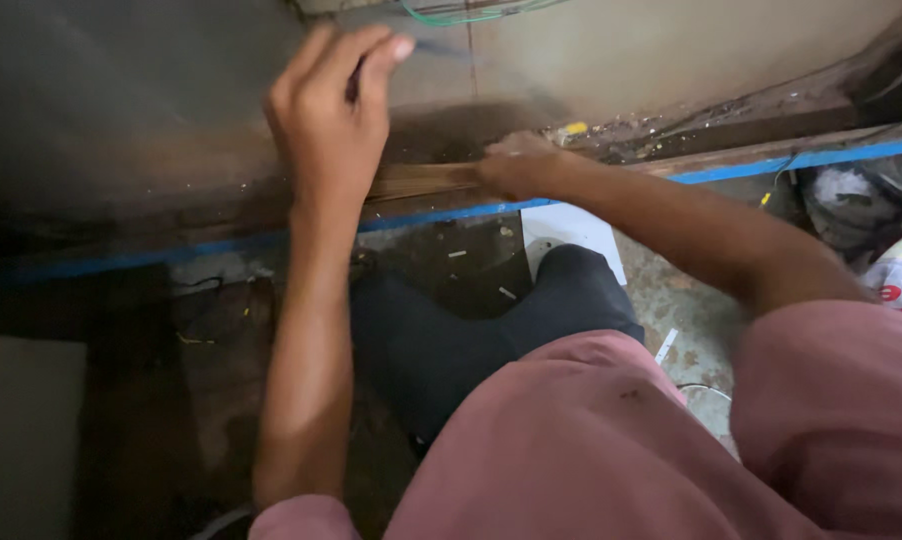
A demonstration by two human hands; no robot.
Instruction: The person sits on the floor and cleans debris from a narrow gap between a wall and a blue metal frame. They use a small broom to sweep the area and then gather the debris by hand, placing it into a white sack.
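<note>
I see the left hand (329, 120) raised, forearm running up from the lower frame, wrist straight. Its fingers (371, 55) are curled together with the tips pinched. The right hand (519, 165) sits lower and farther forward, arm extended from the right shoulder, elbow slightly bent. Its fingers are closed in a loose fist, knuckles up. Both hands are well apart.

We see the left hand (333, 110) raised at the far wall (671, 50), fingers closed around a thin dark tool (354, 85). To its right, the right hand (516, 165) presses on a wooden strip (421, 180) lying along a ledge edged with blue tape (451, 213). Green wires (451, 14) hang farther off.
</note>
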